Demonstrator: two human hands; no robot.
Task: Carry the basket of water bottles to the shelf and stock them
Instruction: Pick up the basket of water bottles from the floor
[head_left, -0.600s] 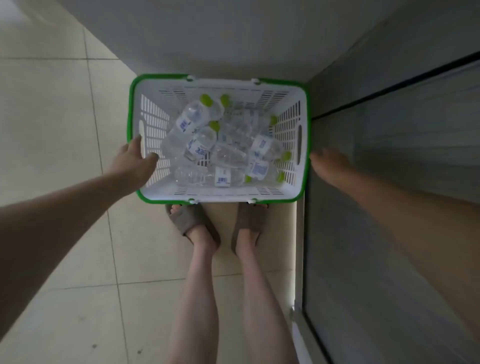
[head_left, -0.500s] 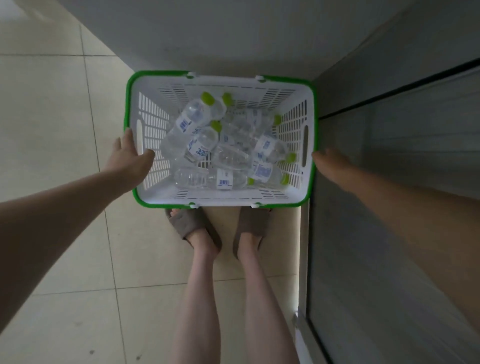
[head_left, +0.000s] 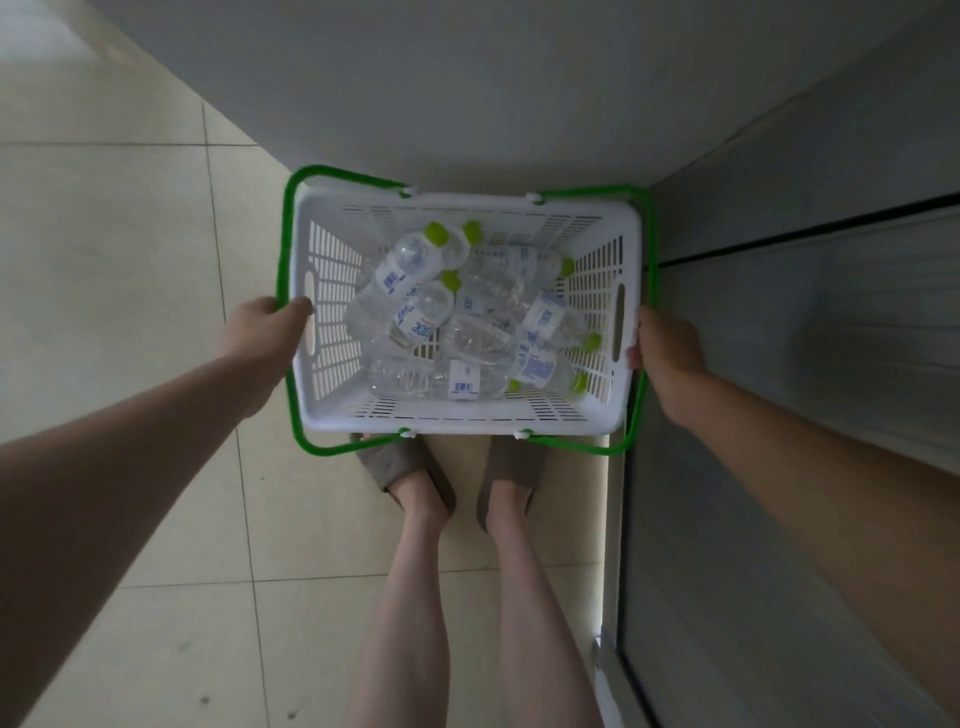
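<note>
Head view, looking straight down. White slotted basket (head_left: 597, 418) with green handles folded down around the rim, held between both hands in front of the person's shins. Left hand (head_left: 260, 332) grips the left short side at the rim, thumb hooked over the edge beside the handle slot, fingers wrapped under and out of sight. Right hand (head_left: 667, 348) grips the right short side the same way, fingertips curled around the rim next to the slot. Both hands clenched on the basket, arms extended.

Inside the basket: a loose pile of clear water bottles (head_left: 470, 332) with blue-white labels and lime-green caps, all lying on their sides, overlapping, necks pointing in mixed directions. Exact count hard to tell.

Below the basket: two feet in brown slippers (head_left: 402, 465) on a pale tiled floor (head_left: 130, 249). Grey wall (head_left: 467, 93) just beyond the basket's far edge. Grey panelled surface (head_left: 805, 312) along the right, just beside the right hand; can't tell what it is.
</note>
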